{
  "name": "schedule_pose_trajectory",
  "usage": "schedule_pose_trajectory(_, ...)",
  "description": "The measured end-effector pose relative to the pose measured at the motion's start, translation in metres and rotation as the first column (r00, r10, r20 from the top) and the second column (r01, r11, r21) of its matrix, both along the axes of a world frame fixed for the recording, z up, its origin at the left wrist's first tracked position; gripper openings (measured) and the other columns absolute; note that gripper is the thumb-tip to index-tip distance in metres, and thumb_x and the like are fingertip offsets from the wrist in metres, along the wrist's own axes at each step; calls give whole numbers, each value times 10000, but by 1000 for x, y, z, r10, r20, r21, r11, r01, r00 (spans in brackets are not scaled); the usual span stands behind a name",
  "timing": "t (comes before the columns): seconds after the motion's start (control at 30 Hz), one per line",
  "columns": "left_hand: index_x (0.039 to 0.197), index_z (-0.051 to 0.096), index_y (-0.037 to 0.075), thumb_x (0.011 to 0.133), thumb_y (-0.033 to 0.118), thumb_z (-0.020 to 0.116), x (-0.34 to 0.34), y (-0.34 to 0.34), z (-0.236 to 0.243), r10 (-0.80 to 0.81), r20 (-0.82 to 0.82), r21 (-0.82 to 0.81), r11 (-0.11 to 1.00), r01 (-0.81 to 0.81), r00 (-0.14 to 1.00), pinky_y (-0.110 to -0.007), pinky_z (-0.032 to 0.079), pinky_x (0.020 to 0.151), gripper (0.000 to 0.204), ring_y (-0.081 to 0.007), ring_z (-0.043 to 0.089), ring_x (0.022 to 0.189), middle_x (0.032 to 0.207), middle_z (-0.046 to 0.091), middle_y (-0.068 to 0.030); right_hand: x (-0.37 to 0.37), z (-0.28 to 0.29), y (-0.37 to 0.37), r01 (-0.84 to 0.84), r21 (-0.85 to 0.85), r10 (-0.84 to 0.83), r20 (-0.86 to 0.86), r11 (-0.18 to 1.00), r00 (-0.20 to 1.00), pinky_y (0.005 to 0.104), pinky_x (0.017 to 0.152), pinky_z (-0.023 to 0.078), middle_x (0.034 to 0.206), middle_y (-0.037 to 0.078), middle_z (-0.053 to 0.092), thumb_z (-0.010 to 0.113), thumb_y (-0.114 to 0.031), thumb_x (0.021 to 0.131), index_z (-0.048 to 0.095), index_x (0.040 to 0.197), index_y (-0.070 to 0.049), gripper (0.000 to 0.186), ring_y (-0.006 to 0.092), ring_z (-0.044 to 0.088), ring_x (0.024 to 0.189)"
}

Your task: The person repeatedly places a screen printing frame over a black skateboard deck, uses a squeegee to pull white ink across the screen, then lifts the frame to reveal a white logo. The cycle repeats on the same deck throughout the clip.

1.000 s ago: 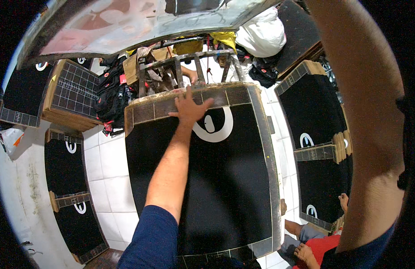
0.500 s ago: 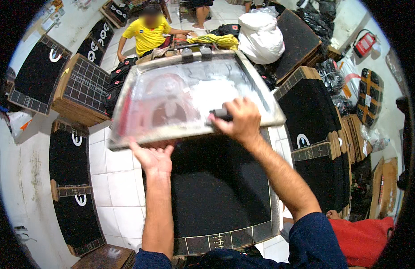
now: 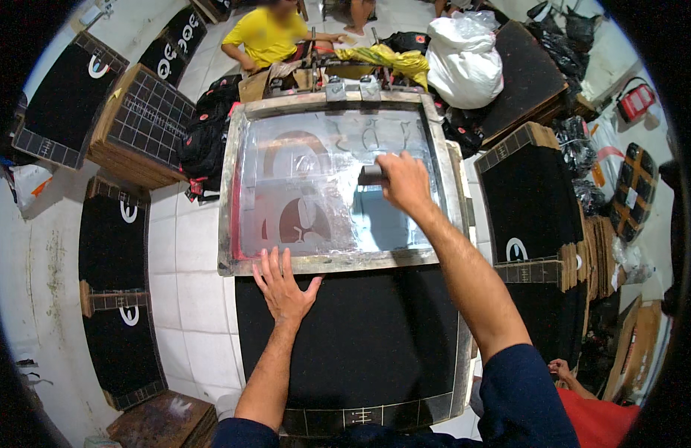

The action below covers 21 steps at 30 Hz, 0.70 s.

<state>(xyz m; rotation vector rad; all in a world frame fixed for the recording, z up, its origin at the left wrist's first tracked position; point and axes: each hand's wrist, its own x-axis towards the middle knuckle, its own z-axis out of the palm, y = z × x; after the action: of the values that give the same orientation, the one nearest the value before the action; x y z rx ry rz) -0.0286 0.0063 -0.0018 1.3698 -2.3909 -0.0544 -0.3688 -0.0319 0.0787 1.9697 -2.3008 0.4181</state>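
Observation:
A screen-printing frame (image 3: 360, 263) lies flat over the far part of a black cloth panel (image 3: 353, 328), hinged at its back edge by two clamps. Its grey mesh shows reddish-brown curved shapes on the left side and a shiny, reflecting area on the right. My left hand (image 3: 288, 293) rests on the frame's near rim, fingers spread and holding nothing. Over the right half of the mesh, my right hand (image 3: 406, 183) is closed round a dark squeegee (image 3: 371, 175). Its lower edge is hard to make out against the mesh.
Boards with black printed panels stand left (image 3: 114, 254) and right (image 3: 521, 201). Beyond the frame sit a person in yellow (image 3: 259, 41), black bags and a white sack (image 3: 465, 63). Another person in red (image 3: 595, 418) is close at my lower right.
The frame has come down from a raised tilt onto the cloth panel. My left hand has turned from palm-up under its rim to palm-down on it. The squeegee remains in my right hand.

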Motion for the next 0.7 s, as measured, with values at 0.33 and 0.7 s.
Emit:
schedule_pose_trajectory(0.33, 1537, 361, 69, 764, 487, 847, 2, 2, -2, 18, 40, 37, 999, -19, 999, -630, 121, 1260, 1004, -375, 222, 1544, 1569, 373, -182, -3, 1, -19, -453, 101, 455, 0, 886, 890, 447, 829, 495, 1022, 9, 702, 678, -72, 800, 668, 1059, -183, 282, 284, 640, 1054)
schedule_pose_trajectory(0.7, 1518, 384, 61, 761, 498, 841, 1, 2, 0, 19, 61, 25, 999, -20, 998, -628, 133, 1257, 986, -369, 216, 1544, 1555, 374, -172, -18, -14, -33, -5, -141, -3, -54, 990, 999, 472, 827, 479, 1027, 23, 677, 818, -68, 694, 641, 1037, -153, 396, 285, 631, 1041)
